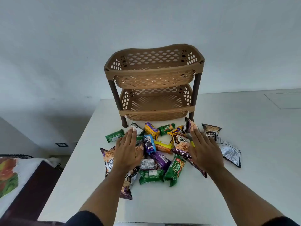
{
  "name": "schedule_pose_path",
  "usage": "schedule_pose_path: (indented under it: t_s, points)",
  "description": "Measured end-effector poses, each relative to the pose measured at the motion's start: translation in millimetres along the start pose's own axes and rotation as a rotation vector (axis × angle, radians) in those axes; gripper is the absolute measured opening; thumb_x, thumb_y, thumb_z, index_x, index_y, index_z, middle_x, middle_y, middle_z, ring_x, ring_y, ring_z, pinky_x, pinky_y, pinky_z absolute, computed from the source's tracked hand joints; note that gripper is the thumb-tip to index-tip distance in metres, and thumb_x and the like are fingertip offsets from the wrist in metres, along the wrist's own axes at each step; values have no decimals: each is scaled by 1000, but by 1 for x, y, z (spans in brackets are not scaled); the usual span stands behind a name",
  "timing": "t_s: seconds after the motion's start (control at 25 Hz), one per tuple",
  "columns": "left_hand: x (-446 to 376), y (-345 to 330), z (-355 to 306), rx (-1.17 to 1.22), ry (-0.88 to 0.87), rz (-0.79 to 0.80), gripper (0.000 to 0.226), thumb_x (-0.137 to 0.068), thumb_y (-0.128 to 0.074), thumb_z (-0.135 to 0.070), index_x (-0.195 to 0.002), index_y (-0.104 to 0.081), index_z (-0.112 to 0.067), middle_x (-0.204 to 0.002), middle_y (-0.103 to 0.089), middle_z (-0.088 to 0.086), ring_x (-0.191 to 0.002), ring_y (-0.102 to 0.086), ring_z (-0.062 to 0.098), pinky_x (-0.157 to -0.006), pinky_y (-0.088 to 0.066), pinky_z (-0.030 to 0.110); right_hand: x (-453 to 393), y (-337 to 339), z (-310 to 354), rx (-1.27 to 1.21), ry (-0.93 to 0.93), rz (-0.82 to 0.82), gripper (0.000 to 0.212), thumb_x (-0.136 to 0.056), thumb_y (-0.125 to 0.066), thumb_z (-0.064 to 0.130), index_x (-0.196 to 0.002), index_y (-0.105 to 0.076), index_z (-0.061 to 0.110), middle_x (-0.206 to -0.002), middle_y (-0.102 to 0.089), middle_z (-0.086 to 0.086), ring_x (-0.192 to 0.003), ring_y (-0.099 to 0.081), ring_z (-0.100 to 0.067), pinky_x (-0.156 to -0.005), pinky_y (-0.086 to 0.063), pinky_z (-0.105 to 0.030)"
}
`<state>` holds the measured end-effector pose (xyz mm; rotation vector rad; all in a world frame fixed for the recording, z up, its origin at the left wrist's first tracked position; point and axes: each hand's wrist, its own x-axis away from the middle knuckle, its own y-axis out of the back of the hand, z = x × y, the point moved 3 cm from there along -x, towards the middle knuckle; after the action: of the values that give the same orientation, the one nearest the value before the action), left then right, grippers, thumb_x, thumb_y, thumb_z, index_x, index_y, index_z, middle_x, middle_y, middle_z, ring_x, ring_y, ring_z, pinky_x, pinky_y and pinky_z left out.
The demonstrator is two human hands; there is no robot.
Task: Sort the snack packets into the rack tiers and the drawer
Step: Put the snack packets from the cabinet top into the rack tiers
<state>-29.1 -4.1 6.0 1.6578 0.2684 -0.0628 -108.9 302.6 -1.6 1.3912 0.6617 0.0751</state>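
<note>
A brown two-tier plastic rack (154, 72) stands on the white table (244, 176), both tiers holding nothing. In front of it lies a heap of several snack packets: green biscuit packs (175, 168), a purple pack (160, 159), a blue pack (149, 144), salted peanut bags (181, 142) and a silver bag (229, 150). My left hand (127, 150) hovers flat over the heap's left side, fingers together. My right hand (203, 150) is held flat over the right side. Neither hand holds a packet. No drawer is visible.
The table's left edge drops off to the floor (32, 128), where a bed with a patterned cover (11, 176) stands at the lower left. A wall (146, 22) is behind the rack. A rectangular panel outline (285, 100) marks the table's far right.
</note>
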Motion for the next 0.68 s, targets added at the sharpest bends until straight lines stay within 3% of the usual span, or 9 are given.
schedule_pose_path:
  t_s: [0.24,0.36,0.48,0.56,0.68]
  points:
    - [-13,-7,-18,-22,-50,54,79,-92,-38,-62,-154,-36,-12,-153,-47,8,-137,-46,28,-112,-37,48,-4,-3,12,-49,46,31,55,-98,-44,50,-132,-63,12,-124,-69,-6,-104,-69,-26,-77,-52,-38]
    - [-21,-9,-29,-46,-90,104,79,-89,-36,-70,-152,-39,-23,-145,-53,6,-131,-50,30,-109,-37,48,-9,-2,21,-48,48,96,63,-93,-46,63,-134,-60,17,-126,-69,-3,-98,-72,-24,-67,-52,-33]
    - [-27,-14,-35,-95,-76,157,77,-87,-31,-78,-148,-43,-32,-136,-57,6,-126,-50,31,-105,-37,46,-15,-4,30,-3,-13,185,75,-88,-35,78,-137,-56,26,-127,-68,2,-90,-74,-20,-51,-41,-25]
    - [-31,-16,-36,-93,-37,165,75,-85,-34,-80,-142,-50,-35,-132,-59,6,-123,-52,31,-104,-36,45,-21,-7,33,3,-52,221,83,-83,-30,86,-141,-50,31,-130,-66,3,-91,-74,-23,-54,-43,-27]
    - [-35,-18,-35,-48,12,189,81,-77,-37,-89,-136,-56,-36,-126,-57,6,-116,-56,32,-103,-34,46,-29,-10,35,-41,-118,287,92,-74,-27,93,-146,-39,36,-135,-63,0,-105,-70,-29,-69,-53,-37]
